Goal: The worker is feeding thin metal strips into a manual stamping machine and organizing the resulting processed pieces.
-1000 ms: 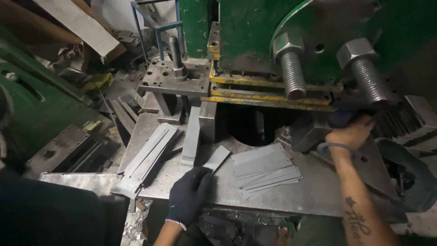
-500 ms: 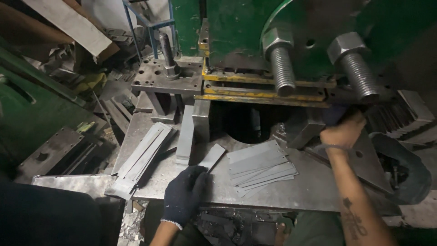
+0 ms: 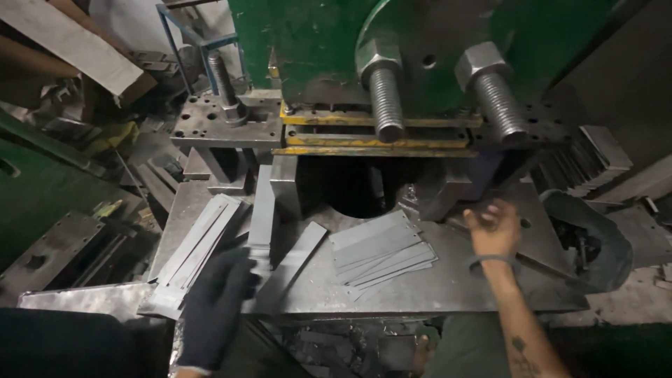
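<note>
Left hand: the left hand, wearing a dark glove, is lying at the near left edge of the grey steel press table, fingers clenched on the near end of a long flat grey metal strip.
Strip: it is slanting away to the right across the table, toward the dark round opening.
Right hand: the bare right hand is resting on the right of the table; whether its fingers are grasping anything I cannot tell.
Between the hands: a fanned pile of flat grey metal blanks is lying.
Left side: a stack of long pale metal strips is crowding the gloved hand.
Far side: the green press body, with two large threaded bolts, is hanging over the opening.
</note>
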